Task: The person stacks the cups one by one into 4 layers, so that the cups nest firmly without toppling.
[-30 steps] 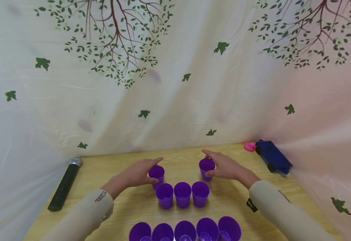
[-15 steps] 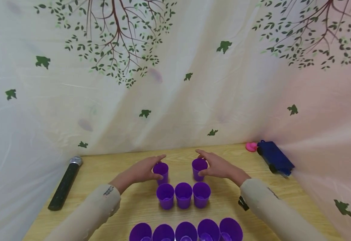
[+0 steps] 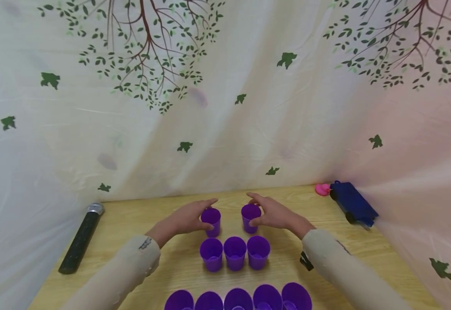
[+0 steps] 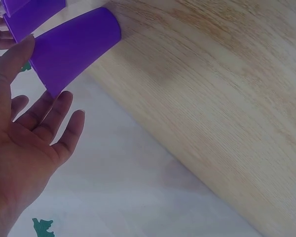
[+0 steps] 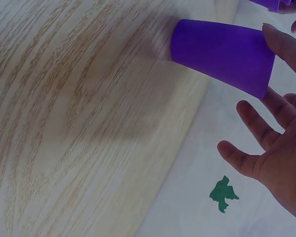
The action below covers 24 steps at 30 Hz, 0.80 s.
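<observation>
My left hand [image 3: 188, 217] pinches a purple cup [image 3: 214, 225] near its rim, thumb on the near side and fingers behind. Across from it, my right hand [image 3: 277, 214] grips another purple cup [image 3: 247, 220] in the same way. Both cups stand upright on the table with a gap between them. In the left wrist view the left thumb [image 4: 23, 57] lies at the edge of the cup [image 4: 79, 49]. The right wrist view has the right thumb [image 5: 281, 44] against the rim of its cup [image 5: 222, 54], the lower fingers spread loosely.
Three purple cups, the middle one [image 3: 235, 254] among them, stand in a row just nearer. Several more cups [image 3: 267, 297] line the front, cut off by the frame. A microphone [image 3: 82, 239] lies left; a blue toy vehicle [image 3: 352, 202] and pink toy [image 3: 322, 189] sit right.
Both hands have moved inward with their cups, so the two cups stand closer together, behind the row of three. The other cups stay in place.
</observation>
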Tool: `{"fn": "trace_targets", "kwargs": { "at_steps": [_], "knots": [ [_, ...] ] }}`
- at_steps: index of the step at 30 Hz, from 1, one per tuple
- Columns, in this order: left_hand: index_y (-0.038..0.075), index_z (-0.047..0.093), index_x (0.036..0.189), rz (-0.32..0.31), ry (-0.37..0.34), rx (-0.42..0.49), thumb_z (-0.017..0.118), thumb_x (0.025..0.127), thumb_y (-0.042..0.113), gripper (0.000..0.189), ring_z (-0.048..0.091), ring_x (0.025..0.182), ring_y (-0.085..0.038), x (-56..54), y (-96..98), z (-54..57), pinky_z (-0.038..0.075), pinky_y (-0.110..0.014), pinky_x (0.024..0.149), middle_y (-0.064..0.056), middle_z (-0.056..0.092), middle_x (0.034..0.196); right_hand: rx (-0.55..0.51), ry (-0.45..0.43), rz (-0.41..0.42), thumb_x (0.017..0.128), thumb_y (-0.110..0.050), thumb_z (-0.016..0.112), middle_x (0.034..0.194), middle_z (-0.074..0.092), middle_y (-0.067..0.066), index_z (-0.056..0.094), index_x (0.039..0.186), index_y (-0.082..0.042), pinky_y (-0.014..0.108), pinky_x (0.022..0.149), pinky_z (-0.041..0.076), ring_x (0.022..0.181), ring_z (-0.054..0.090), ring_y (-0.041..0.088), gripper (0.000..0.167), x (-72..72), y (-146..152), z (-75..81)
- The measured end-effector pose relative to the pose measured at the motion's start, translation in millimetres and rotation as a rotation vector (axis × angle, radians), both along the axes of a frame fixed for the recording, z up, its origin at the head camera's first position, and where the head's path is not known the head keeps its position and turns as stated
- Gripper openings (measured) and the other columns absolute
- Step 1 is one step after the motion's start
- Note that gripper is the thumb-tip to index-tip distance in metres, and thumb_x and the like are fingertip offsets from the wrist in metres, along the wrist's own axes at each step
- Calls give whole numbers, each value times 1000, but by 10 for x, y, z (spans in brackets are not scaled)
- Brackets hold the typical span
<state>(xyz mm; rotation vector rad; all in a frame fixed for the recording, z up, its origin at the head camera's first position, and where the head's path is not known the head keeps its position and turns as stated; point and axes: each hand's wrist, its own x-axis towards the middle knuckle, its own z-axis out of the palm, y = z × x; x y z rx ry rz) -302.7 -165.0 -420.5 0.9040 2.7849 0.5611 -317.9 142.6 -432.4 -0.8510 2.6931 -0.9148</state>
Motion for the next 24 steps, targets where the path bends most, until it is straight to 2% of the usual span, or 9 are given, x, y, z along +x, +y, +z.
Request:
{"fn": "trace_targets", "kwargs": {
  "at_steps": [9,16,24],
  "knots": [
    [5,36,154,-2,22,-6,78,87,32,84,53,134,-34,-40,67,-8,40,-48,116,-19,58,142,-2,-30,1,82,-25,81,138,60,13,28,157,-8,52,109,45,129,56,33,93,-14,-79,1],
    [5,38,153,-12,31,-5,79,86,30,82,55,132,-34,-45,119,23,41,-49,114,-19,60,139,8,0,17,81,-25,81,137,61,13,29,157,-7,51,108,47,129,57,33,93,-27,-138,15],
    [7,39,154,-32,58,-30,78,87,32,82,55,131,-34,-81,185,-2,43,-48,113,-19,61,138,0,-8,26,82,-26,81,137,62,12,29,157,-7,50,108,47,129,57,32,93,-20,-183,7]
  ]
}}
